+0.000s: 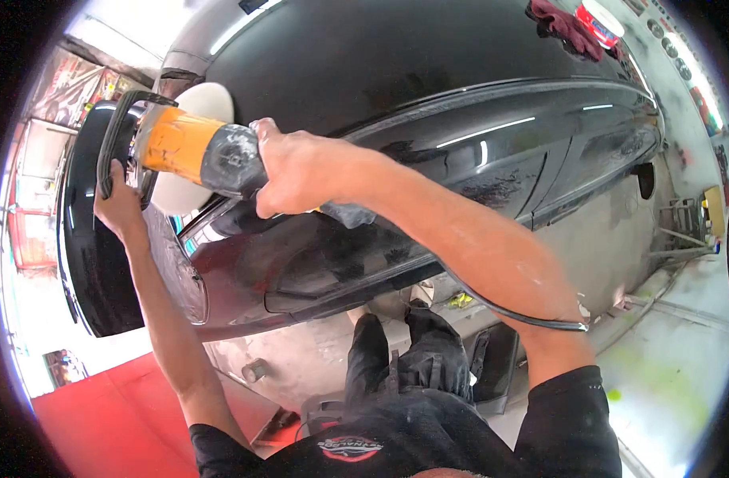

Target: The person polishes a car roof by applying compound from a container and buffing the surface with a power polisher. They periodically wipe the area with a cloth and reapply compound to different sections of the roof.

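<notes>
— Fingers of your left hand (119, 205) wrap the looped black handle (112, 139); those of your right hand (294, 171) are clamped round the orange-and-black power tool (177, 147). Risks?
— In the head view, its round white pad (175, 191) is at the glossy black car (452, 127), contact unclear; tilting could mark it. The black cord (551, 323) by your right elbow could snag.

The black car body (460, 52) spreads wide and glossy, its curved surface broken by pale light streaks and dull, smeared patches. On its upper part, toward the far right, a crumpled maroon cloth (562, 28) lies beside a red-and-white tub (599, 20) — the two close together. Below is the pale, blotched floor (300, 350) — a small cylindrical object (254, 370) sits on it at lower left.
</notes>
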`<action>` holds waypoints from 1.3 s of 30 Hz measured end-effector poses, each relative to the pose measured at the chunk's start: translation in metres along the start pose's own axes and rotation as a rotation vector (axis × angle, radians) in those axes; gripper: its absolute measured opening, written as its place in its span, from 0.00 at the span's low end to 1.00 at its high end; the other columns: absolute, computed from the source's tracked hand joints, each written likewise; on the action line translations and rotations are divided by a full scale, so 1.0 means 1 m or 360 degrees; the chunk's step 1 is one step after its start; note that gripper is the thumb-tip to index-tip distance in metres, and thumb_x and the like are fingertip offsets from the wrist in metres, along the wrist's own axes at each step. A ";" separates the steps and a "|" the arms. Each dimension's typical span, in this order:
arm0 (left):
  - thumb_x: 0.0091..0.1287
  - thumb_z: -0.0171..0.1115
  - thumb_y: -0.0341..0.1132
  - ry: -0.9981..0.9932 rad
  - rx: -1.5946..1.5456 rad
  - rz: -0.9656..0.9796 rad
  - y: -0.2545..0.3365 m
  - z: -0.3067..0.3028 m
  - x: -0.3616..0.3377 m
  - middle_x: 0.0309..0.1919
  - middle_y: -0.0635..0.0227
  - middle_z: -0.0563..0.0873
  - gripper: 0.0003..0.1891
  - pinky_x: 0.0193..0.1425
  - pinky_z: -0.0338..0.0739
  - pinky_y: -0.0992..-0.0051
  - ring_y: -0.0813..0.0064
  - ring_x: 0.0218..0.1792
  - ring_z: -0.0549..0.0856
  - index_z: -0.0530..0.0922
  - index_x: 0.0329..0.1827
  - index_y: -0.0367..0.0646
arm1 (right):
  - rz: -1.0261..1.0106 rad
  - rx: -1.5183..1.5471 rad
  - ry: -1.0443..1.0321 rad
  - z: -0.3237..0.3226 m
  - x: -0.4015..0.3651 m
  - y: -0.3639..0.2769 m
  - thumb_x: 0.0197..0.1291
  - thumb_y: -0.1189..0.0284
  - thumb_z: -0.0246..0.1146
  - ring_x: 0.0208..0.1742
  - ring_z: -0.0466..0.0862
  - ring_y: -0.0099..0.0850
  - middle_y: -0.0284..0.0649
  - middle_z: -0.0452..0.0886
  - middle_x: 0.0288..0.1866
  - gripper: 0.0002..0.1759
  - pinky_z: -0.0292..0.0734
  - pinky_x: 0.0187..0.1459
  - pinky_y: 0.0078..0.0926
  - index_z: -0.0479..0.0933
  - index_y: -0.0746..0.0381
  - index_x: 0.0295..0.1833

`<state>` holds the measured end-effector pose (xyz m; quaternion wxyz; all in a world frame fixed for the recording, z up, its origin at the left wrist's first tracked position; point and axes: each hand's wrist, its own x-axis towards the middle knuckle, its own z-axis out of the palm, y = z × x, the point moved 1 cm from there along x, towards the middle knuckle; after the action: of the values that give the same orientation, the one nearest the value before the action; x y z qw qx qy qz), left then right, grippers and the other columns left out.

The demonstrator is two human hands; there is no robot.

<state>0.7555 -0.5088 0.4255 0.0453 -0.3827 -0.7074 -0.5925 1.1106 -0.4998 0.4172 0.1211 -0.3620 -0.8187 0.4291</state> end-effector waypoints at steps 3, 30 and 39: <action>0.71 0.71 0.47 -0.0080 0.0160 0.0141 0.018 0.004 -0.002 0.14 0.73 0.75 0.19 0.18 0.61 0.74 0.82 0.14 0.70 0.86 0.34 0.37 | 0.0007 0.0131 0.0028 0.001 -0.012 0.009 0.51 0.63 0.71 0.55 0.86 0.55 0.67 0.83 0.51 0.55 0.81 0.54 0.41 0.50 0.79 0.76; 0.67 0.74 0.41 -0.1207 -0.0836 0.0251 0.194 0.060 -0.169 0.27 0.45 0.84 0.18 0.33 0.78 0.64 0.51 0.26 0.86 0.78 0.40 0.34 | 0.0891 0.0181 0.0400 -0.104 -0.275 -0.025 0.51 0.62 0.81 0.65 0.77 0.35 0.47 0.80 0.62 0.56 0.68 0.70 0.38 0.56 0.69 0.78; 0.68 0.73 0.35 -0.1194 -0.0699 0.0191 0.172 0.161 -0.045 0.23 0.48 0.82 0.14 0.32 0.78 0.65 0.64 0.24 0.84 0.78 0.38 0.34 | 0.1015 0.0237 0.0378 -0.149 -0.132 -0.039 0.54 0.64 0.81 0.42 0.81 0.24 0.40 0.80 0.54 0.56 0.81 0.42 0.28 0.52 0.66 0.79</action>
<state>0.9523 -0.3890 0.4930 -0.2629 -0.6124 -0.5086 -0.5452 1.2607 -0.5145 0.5525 0.1015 -0.6373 -0.6108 0.4588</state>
